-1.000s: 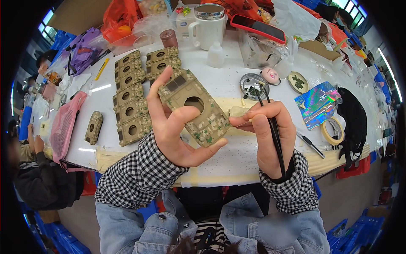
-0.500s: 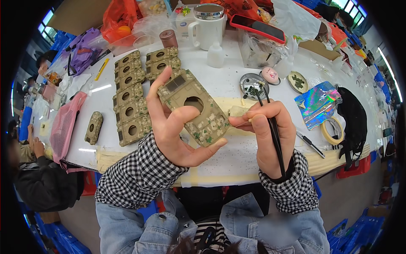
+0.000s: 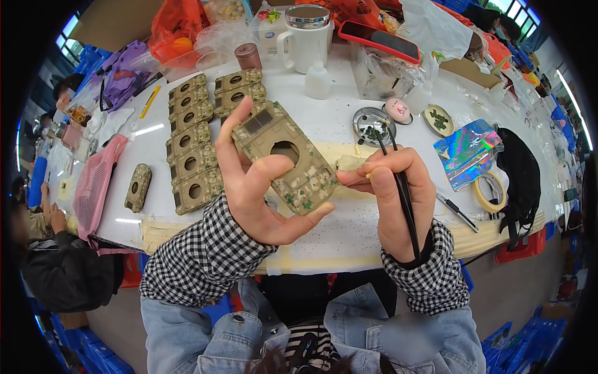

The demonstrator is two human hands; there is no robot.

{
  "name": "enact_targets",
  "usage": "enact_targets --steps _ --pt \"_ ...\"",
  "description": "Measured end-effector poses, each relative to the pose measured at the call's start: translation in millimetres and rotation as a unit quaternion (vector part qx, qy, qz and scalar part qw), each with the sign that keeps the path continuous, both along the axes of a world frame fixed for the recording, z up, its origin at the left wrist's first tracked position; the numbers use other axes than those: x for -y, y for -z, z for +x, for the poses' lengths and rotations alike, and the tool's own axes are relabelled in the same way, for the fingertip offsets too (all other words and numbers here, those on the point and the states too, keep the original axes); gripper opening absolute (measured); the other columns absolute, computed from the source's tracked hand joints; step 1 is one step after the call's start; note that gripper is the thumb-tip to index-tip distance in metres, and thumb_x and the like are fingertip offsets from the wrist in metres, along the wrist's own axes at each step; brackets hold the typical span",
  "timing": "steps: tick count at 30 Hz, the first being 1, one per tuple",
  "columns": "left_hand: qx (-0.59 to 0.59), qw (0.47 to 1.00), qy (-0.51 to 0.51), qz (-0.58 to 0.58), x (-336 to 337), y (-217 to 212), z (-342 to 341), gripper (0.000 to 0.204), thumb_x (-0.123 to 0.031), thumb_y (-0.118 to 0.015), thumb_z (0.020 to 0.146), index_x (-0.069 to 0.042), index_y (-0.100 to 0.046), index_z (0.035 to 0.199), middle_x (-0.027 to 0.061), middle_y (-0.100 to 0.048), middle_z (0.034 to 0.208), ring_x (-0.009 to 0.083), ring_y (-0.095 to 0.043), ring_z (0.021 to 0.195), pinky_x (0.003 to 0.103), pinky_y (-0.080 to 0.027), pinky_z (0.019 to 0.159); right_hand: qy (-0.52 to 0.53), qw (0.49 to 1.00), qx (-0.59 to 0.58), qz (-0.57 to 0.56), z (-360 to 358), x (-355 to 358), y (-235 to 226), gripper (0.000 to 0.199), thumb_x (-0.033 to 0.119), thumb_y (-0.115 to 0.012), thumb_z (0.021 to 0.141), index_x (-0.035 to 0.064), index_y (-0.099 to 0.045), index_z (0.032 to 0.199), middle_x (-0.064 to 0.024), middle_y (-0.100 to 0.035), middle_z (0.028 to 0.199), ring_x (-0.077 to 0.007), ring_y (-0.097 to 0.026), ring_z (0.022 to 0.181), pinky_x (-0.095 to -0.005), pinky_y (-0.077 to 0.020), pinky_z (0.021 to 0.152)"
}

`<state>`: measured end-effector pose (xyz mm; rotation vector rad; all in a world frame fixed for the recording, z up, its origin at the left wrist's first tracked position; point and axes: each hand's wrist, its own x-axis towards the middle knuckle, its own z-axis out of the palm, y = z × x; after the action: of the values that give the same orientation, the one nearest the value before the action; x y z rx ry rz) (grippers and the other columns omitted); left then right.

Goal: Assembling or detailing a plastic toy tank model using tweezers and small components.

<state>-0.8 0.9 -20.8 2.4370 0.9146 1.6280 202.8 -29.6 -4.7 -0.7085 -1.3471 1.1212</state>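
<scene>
- Your left hand [image 3: 255,187] was raised above the white table [image 3: 336,124], fingers spread and curled around a tan camouflaged model tank hull [image 3: 285,156], which rested tilted between thumb and fingertips with its round turret hole facing you.
- Your right hand [image 3: 398,199], at 3 o'clock from the hull and just beside its lower corner, was closed around black tweezers [image 3: 398,181]; their tips pointed up toward 12 o'clock.
- A thin pale strip ran from your right fingertips toward the hull; I could not tell whether it touched.
- Rows of similar tank hulls [image 3: 193,137] lay at 10 o'clock from your left hand, with a single one [image 3: 137,187] off at 9 o'clock.
- A round metal dish of small dark parts [image 3: 372,124] sat at 12 o'clock from your right hand.
- A holographic pouch [image 3: 467,153] and a roll of tape [image 3: 489,192] lay at 3 o'clock; a white mug [image 3: 305,40] stood at the far edge.
</scene>
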Motion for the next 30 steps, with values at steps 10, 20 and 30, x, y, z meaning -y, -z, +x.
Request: enact_targets --steps 10,20,30 --pt "-0.044 0.999 -0.001 -0.016 1.6 -4.5 -2.5 0.056 -0.028 -0.082 0.070 -0.008 -0.044 0.106 0.0341 -0.015 0.143 0.0491 -0.043 0.126 0.049 -0.044 0.100 0.060 0.998 -0.032 -0.006 14.1 -5.8 -3.0 0.014 0.011 -0.049 0.100 -0.0029 -0.050 0.099 -0.0107 -0.061 0.092 -0.0196 -0.067 0.092 -0.0310 -0.0546 0.084" --pt "0.289 0.864 0.240 -0.336 -2.7 9.5 2.0 0.053 -0.037 -0.074 0.078 -0.008 -0.042 0.109 0.0216 -0.025 0.148 0.0423 -0.039 0.132 0.047 -0.037 0.107 0.255 0.832 0.417 0.263 39.5 -28.4 7.5 0.015 0.002 -0.072 0.075 0.0019 -0.061 0.085 -0.0134 -0.058 0.082 -0.0313 -0.058 0.084 -0.0372 -0.0484 0.071" --pt "0.258 0.880 0.279 -0.284 -3.5 12.1 0.6 0.053 -0.033 -0.077 0.076 -0.008 -0.043 0.110 0.0236 -0.020 0.148 0.0412 -0.038 0.133 0.048 -0.035 0.108 0.262 0.813 0.417 0.310 32.2 -20.0 -4.8 0.022 0.001 -0.077 0.068 0.0033 -0.061 0.083 -0.0134 -0.063 0.090 -0.0315 -0.060 0.090 -0.0379 -0.0493 0.076"
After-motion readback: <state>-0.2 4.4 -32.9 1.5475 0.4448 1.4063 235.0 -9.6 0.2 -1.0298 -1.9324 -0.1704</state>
